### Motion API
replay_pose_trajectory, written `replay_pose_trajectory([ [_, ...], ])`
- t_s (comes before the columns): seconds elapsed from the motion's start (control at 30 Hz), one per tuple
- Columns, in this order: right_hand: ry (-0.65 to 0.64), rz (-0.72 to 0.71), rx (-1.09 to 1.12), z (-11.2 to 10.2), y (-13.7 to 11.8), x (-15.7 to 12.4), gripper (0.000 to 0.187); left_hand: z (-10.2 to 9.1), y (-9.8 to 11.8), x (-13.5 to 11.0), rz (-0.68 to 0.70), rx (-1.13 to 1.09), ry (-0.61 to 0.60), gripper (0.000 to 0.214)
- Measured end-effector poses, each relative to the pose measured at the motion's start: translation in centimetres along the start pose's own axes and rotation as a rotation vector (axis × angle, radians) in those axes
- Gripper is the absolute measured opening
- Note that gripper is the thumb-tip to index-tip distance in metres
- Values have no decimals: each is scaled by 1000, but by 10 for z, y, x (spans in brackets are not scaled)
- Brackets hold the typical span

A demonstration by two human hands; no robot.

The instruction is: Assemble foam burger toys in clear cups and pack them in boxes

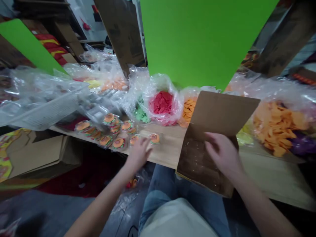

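My left hand [138, 153] is over the wooden table's front edge, its fingers apart and slightly blurred. Just beyond its fingertips lies a burger-shaped piece [134, 139] in clear wrapping, partly covered by the hand; whether they touch I cannot tell. Another wrapped burger piece [154, 138] sits to the right of the fingers. Several more are stacked [112, 122] and laid out to the left. My right hand [224, 154], thumb and fingers apart, hovers over an open cardboard box [197, 164] at the table edge. The box's flap stands up, and its visible inside shows only bare brown walls.
Clear plastic bags with red pieces [163, 103], green pieces [141, 112] and orange pieces [276, 125] line the back of the table [168, 151]. A tall green panel [204, 39] rises behind them. At left are plastic sheeting [44, 102] and a larger carton [34, 151].
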State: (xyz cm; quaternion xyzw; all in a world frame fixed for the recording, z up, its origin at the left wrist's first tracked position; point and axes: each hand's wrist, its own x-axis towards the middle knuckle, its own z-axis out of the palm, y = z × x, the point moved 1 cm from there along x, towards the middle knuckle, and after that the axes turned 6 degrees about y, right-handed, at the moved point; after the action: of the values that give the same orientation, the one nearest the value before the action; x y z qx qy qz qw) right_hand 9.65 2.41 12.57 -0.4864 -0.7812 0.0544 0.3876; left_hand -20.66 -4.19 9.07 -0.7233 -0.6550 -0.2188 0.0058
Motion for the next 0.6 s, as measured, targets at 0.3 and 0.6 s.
replay_pose_trajectory([
  [0.3,-839,-286,-125,202,-98,90,43,24,-78,12,-52,295,-92,27],
  [0.6,-504,-386,-296,98,-95,70,65,40,-105,50,-143,261,-376,59],
])
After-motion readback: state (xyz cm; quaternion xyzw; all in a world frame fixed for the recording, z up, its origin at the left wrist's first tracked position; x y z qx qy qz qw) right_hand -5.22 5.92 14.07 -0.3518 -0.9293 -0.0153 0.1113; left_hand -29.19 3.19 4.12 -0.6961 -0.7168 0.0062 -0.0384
